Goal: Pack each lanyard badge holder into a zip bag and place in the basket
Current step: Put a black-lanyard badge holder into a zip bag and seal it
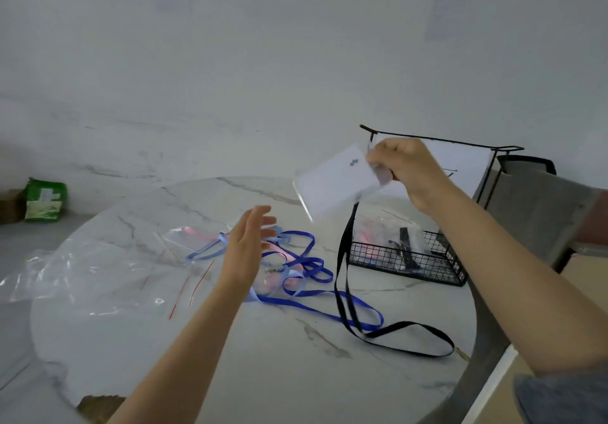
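Note:
My right hand (403, 170) pinches the top of a white badge holder (335, 183) and holds it up above the table. Its black lanyard (345, 279) hangs down and loops on the marble tabletop. My left hand (246, 246) hovers open, fingers straight, over a tangle of blue, light blue and pink lanyards (296, 262). Clear zip bags (98, 269) with red seal lines lie at the left of the table. The black wire basket (408, 259) stands at the right and holds packed bags.
The round white marble table (263, 341) fills the middle. A grey chair (533, 206) stands behind the basket at right. A green package (44, 200) lies on the floor at far left by the wall.

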`<state>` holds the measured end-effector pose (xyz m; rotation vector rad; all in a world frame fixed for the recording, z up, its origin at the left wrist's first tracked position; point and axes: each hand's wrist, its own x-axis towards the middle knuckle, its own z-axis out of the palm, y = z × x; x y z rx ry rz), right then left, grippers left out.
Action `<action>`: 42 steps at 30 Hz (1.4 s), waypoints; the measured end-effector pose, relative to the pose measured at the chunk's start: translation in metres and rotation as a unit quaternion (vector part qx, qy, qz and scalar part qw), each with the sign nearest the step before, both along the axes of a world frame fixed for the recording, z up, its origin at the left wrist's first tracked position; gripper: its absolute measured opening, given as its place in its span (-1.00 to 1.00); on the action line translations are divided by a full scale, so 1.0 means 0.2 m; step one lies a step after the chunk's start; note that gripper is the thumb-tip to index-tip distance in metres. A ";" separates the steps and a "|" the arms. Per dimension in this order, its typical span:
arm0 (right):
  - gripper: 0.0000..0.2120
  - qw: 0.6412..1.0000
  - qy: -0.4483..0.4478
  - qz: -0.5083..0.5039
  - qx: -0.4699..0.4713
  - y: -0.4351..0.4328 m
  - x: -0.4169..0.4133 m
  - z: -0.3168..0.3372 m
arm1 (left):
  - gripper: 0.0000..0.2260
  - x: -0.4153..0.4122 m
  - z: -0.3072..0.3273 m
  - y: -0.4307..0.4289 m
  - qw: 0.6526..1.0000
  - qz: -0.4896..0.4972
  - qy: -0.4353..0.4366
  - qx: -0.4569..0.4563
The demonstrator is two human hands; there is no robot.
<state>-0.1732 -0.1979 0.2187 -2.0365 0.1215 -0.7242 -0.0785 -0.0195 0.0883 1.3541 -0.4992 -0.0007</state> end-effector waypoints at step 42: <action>-0.71 0.914 0.369 0.089 -0.145 -0.19 -0.12 -0.45 | -0.69 -0.11 0.18 0.14 0.983 0.086 0.160 -0.029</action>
